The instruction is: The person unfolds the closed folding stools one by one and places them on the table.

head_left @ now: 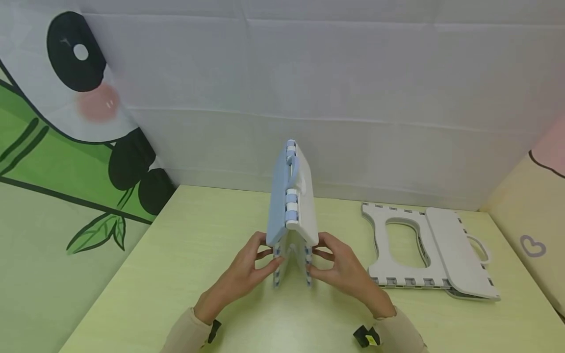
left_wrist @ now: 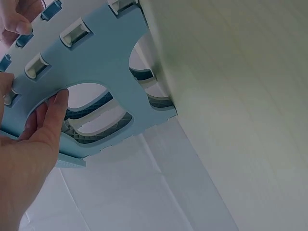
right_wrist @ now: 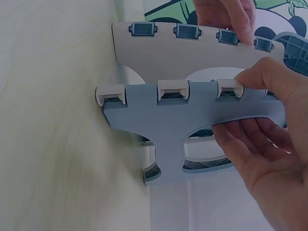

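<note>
A blue and white folding stool (head_left: 304, 196) stands half folded on the table, its hinged top halves peaked like a roof. My left hand (head_left: 244, 272) grips the left leg panel, thumb on the near edge with its hinge slots. In the left wrist view, that hand's fingers (left_wrist: 57, 110) reach into the oval cutout of a blue panel (left_wrist: 110, 53). The right leg panel is pinched by my right hand (head_left: 342, 267). In the right wrist view, its thumb (right_wrist: 264, 74) presses the slotted edge while the other fingers reach into the cutout.
A second folding stool (head_left: 459, 250), white, lies folded out flat on the table (head_left: 176, 294) to the right, its handle outward. White cloth (head_left: 309, 73) hangs behind the table. A cartoon-printed cloth (head_left: 88, 162) is at the left, another printed panel (head_left: 525, 215) at the right.
</note>
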`<state>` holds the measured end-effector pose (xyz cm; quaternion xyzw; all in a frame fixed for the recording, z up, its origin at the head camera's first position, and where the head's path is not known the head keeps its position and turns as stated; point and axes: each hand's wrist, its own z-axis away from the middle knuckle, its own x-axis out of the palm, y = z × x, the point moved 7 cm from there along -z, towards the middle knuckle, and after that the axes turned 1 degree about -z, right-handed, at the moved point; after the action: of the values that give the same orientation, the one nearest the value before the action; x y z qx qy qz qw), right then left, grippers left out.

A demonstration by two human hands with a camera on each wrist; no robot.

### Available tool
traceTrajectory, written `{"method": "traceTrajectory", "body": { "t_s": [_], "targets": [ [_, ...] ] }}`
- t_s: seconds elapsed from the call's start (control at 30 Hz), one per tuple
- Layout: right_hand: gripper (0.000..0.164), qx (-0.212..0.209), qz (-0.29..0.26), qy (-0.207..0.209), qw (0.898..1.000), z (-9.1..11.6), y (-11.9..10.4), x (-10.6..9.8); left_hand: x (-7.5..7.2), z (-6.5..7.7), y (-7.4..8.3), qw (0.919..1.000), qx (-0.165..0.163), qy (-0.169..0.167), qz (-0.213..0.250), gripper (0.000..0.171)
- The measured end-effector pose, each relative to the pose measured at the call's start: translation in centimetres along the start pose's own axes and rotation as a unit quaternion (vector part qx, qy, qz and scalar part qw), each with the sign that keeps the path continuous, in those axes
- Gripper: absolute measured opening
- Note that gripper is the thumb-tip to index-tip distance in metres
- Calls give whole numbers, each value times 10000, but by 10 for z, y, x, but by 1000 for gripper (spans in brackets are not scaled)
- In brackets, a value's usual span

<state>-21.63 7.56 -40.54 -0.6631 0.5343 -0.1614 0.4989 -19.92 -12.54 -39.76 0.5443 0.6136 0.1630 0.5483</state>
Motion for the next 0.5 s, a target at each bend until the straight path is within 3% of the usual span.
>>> {"method": "traceTrajectory", "body": {
  "t_s": [0.5],
  "targets": [
    [56, 170, -21, 85, 9998, 4, 2, -10, -2, 2, -1, 9999, 151, 33, -48, 44]
  ]
}}
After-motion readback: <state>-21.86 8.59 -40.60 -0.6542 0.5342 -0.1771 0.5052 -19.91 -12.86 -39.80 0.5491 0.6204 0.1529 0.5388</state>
